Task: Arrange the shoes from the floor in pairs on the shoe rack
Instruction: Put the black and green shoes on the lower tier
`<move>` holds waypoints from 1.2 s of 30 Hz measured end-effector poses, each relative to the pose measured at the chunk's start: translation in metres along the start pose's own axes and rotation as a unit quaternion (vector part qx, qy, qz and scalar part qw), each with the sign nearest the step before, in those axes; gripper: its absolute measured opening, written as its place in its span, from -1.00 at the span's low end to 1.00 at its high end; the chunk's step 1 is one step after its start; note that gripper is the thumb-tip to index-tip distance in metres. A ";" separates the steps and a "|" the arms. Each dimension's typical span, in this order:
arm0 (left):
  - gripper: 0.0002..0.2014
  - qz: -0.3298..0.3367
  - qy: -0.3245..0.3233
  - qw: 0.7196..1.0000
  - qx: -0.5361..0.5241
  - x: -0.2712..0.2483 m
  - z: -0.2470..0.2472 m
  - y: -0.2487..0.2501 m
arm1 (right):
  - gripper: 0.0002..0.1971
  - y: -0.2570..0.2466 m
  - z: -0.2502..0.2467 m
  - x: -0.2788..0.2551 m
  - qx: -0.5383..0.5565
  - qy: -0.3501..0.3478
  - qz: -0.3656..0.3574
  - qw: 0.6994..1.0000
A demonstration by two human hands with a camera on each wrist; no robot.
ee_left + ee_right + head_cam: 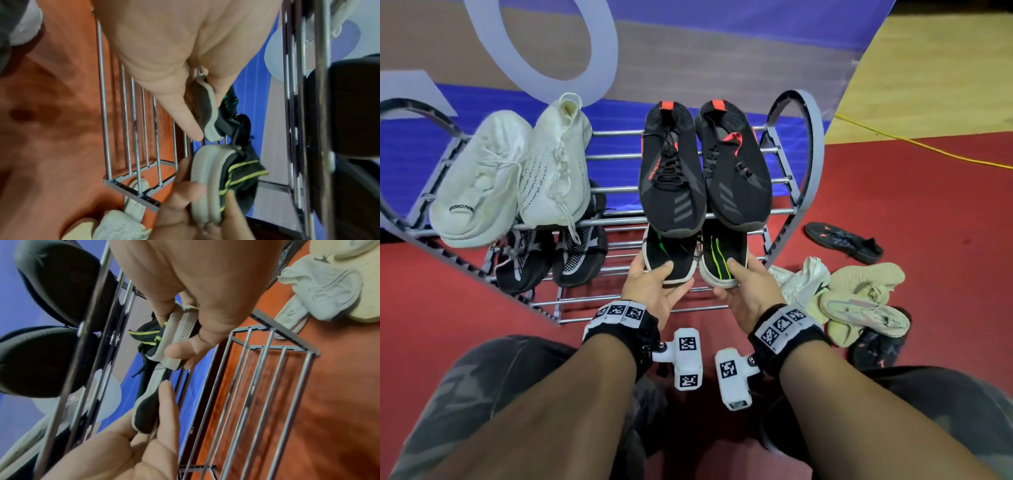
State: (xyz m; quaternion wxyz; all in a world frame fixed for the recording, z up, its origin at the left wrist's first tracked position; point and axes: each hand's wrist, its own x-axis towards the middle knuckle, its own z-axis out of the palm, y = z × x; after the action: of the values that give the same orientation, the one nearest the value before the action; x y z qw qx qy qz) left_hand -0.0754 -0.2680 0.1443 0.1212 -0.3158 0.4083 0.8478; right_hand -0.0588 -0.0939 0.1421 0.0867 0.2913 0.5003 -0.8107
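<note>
On the middle tier of the shoe rack [796,164], right-hand side, the head view shows a pair of black shoes with green stripes being set toe-outward. Left hand [654,287] grips the toe of the left green-striped shoe [671,257], thumb on top and fingers beneath. Right hand [748,291] grips the toe of the right green-striped shoe [722,260] in the same way. Completed so far: a white pair [517,178] and a black-and-orange pair [702,171] on the top tier, and a black-and-grey pair [551,257] on the middle tier, left side. Remaining on the red floor [893,192] to the right of the rack: a heap of pale shoes [852,298] and two dark shoes, one [842,241] lying apart, the other [876,349] partly under the heap. The lowest tier holds nothing visible.

Left wrist view: the left hand's fingers [185,116] curl under the grey sole, thumb above; the shoe appears clear of the rods, though blur prevents confirmation.

Right wrist view: the right hand's fingers [180,350] clamp the ribbed sole edge of its shoe [164,337]. Judgement: the task is a little past halfway, with roughly two or three pairs outstanding
</note>
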 end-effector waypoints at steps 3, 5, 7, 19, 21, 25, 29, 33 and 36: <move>-0.32 -0.009 0.064 0.997 0.040 0.004 -0.005 -0.004 | -0.68 -0.002 -0.001 0.010 0.017 0.043 0.019 0.999; -0.36 -0.013 0.090 0.993 0.076 0.002 -0.009 -0.005 | -0.57 -0.001 -0.008 0.008 0.042 0.092 0.034 0.994; -0.49 -0.017 0.111 0.989 0.093 0.003 -0.012 -0.006 | -0.53 0.003 -0.013 0.005 0.040 0.109 0.024 0.993; -0.69 -0.019 0.017 1.000 -0.011 -0.002 0.007 -0.005 | -0.55 -0.003 -0.002 -0.001 0.017 0.045 -0.035 0.998; -0.75 -0.011 0.022 1.000 -0.015 0.000 0.012 -0.004 | -0.51 -0.003 -0.005 0.000 0.014 0.046 -0.028 0.998; -0.80 -0.036 0.029 0.998 0.036 0.002 0.014 -0.010 | -0.49 -0.003 -0.008 0.003 0.006 0.045 -0.022 0.999; -0.84 -0.054 0.028 0.996 0.066 0.004 0.016 -0.014 | -0.47 -0.005 -0.007 0.003 0.015 0.036 -0.011 0.999; -0.67 -0.062 0.045 0.996 0.048 0.005 0.018 -0.013 | -0.46 -0.004 -0.007 0.001 0.004 0.037 -0.007 0.999; -0.62 -0.105 0.055 0.991 0.055 0.001 0.023 -0.008 | -0.47 -0.009 -0.008 -0.002 -0.032 0.044 -0.002 0.998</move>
State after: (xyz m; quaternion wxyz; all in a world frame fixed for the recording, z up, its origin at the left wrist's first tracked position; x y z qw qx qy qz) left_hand -0.0826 -0.2450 0.1494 0.2037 -0.3964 0.4247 0.7881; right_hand -0.0580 -0.0831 0.1476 0.0721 0.3229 0.5304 -0.7806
